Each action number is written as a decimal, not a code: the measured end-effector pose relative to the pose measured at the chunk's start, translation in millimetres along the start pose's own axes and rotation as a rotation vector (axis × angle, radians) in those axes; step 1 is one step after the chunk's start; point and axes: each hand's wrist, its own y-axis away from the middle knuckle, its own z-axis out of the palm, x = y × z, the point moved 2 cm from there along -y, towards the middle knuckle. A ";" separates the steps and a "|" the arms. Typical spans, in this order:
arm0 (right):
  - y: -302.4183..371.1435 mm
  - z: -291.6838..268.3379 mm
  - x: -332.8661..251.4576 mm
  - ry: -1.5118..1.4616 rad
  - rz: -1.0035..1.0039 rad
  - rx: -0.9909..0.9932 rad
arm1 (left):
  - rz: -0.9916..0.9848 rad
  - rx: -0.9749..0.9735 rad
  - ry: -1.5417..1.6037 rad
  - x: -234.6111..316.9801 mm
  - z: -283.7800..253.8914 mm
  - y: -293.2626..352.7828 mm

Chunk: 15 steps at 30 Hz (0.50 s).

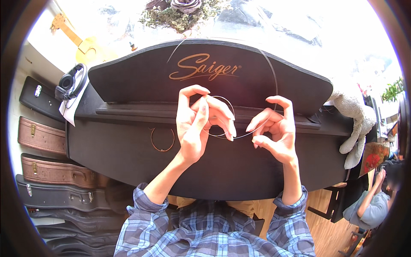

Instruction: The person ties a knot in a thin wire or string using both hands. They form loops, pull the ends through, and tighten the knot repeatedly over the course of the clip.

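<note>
Both my hands are raised over a closed black piano [128, 154]. My left hand [198, 122] holds a small loop of thin silvery wire string [227, 103], with fingers spread around the coil. My right hand [274, 130] pinches the same string just to the right of the loop. From there the string's long free part [274, 77] arcs up over the piano's raised lid. A coiled bronze-coloured string [162, 140] lies on the piano's lid, left of my left hand.
Black headphones [70, 81] rest on paper at the piano's left end. Several instrument cases [51, 171] are stacked on the floor at left. A plush toy [355, 120] hangs at the right end. Another person [372, 201] sits lower right. A yellow ukulele [83, 45] leans at the back left.
</note>
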 end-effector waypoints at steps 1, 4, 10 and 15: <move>0.3 1.3 1.0 -0.041 0.034 -0.002 | -0.006 -0.020 0.022 0.0 -0.2 0.0; -1.5 6.7 6.0 -0.154 0.000 -0.007 | -0.025 -0.066 0.025 -0.5 -1.7 0.3; -2.4 0.7 8.6 -0.116 -0.157 0.096 | 0.058 -0.054 -0.233 1.4 0.7 3.6; -1.2 -6.0 8.1 -0.071 -0.201 0.229 | 0.118 -0.008 -0.342 -2.6 9.9 4.4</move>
